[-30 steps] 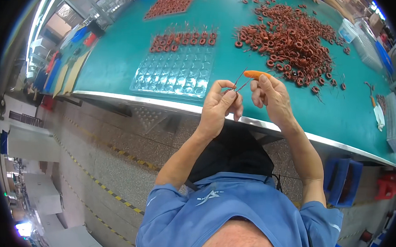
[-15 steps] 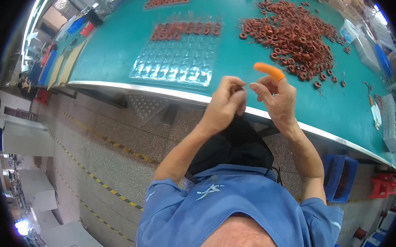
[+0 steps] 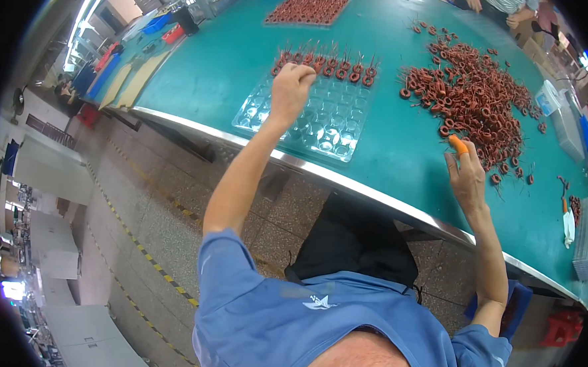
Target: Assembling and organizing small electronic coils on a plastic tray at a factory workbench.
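My left hand (image 3: 292, 94) is over the clear plastic tray (image 3: 337, 129), at the front edge of its filled rows. Its fingers are pressed together, and they hide whatever is between them. Red-brown ring-shaped wire coils (image 3: 343, 70) with upright wire leads fill the tray's far rows; the nearer round pockets hold none. At the near side of a big heap of loose coils (image 3: 478, 93) is my right hand (image 3: 468, 176), thumb and fingers apart. An orange finger cover (image 3: 457, 145) sits on one of its fingers.
Farther back on the green table (image 3: 199, 89) lies another tray full of coils (image 3: 308, 10). A white tub (image 3: 548, 98) and stacked trays (image 3: 587, 235) stand along the right. White-handled pliers or a similar tool (image 3: 567, 228) lies nearby. Another person's hands (image 3: 515, 21) show at the far right.
My hands have parted from close together above the table's front edge. The left moved forward and left to the tray, the right forward and right to the heap. The view has shifted.
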### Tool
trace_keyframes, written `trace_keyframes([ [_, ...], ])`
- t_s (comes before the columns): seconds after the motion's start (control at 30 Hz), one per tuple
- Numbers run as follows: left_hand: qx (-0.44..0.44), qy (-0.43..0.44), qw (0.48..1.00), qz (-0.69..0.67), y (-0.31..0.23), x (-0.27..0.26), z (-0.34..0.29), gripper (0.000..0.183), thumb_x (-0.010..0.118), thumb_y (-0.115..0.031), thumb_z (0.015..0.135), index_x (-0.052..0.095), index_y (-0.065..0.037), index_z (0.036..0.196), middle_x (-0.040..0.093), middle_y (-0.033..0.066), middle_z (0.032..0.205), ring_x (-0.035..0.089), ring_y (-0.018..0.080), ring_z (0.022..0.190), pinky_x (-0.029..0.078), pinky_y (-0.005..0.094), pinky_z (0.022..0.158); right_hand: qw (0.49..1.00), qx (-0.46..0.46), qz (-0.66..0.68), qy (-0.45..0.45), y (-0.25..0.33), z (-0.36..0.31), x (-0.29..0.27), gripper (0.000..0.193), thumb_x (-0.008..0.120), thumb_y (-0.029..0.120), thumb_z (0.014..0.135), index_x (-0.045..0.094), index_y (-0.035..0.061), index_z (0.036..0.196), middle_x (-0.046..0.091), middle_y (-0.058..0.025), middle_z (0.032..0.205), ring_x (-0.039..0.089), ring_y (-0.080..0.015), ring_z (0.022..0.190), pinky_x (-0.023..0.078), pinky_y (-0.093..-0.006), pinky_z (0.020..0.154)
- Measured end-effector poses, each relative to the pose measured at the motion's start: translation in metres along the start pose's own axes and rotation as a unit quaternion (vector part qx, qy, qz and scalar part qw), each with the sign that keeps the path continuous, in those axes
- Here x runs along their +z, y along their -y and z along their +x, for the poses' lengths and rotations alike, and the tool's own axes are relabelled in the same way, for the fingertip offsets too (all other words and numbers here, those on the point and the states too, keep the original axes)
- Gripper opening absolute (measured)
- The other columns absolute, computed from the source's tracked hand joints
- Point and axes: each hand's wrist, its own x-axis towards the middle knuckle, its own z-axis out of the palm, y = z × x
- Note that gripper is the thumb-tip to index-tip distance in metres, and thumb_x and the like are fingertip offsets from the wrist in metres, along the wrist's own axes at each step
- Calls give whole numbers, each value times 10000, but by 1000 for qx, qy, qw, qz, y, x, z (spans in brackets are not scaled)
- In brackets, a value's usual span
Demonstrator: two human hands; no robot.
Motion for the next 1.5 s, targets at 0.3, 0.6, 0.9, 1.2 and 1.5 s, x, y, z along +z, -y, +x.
trace_keyframes([
  [0.3,13,84,995,61,43,66,25,157,644,-184,826,711,-51,876,614,136,808,611,312,788,471,404,721,980,-93,-168,44,-30,6,7,425,707,170,796,575,-39,1141,555,-169,1122,560,-326,1004,480,-424,856],
  [0.6,34,107,984,140,42,60,20,135,615,-101,832,633,-13,933,602,186,878,595,374,878,470,461,767,957,-153,-234,75,-35,39,22,262,554,64,821,568,-26,1067,555,-136,1004,578,-283,951,495,-386,843],
  [0.9,-101,163,960,-203,-98,44,-26,199,629,-122,861,627,-3,1020,653,159,921,643,249,854,505,355,750,982,61,140,-111,-32,42,-7,227,571,12,911,643,12,1126,647,-43,838,566,-85,655,477,-236,578],
  [1.2,-169,297,853,-396,-184,131,-53,383,591,-217,944,479,31,1214,622,130,1023,632,174,826,524,307,736,959,64,256,-104,12,37,-8,235,565,37,930,614,3,1158,654,-34,815,618,-75,666,494,-216,523],
  [1.5,-309,312,690,-575,-182,130,-53,290,513,-311,994,573,-33,1046,591,47,803,596,125,628,499,256,568,945,74,302,-96,1,30,-31,399,614,190,941,534,-7,1278,601,-94,1155,576,-121,939,471,-234,807],
])
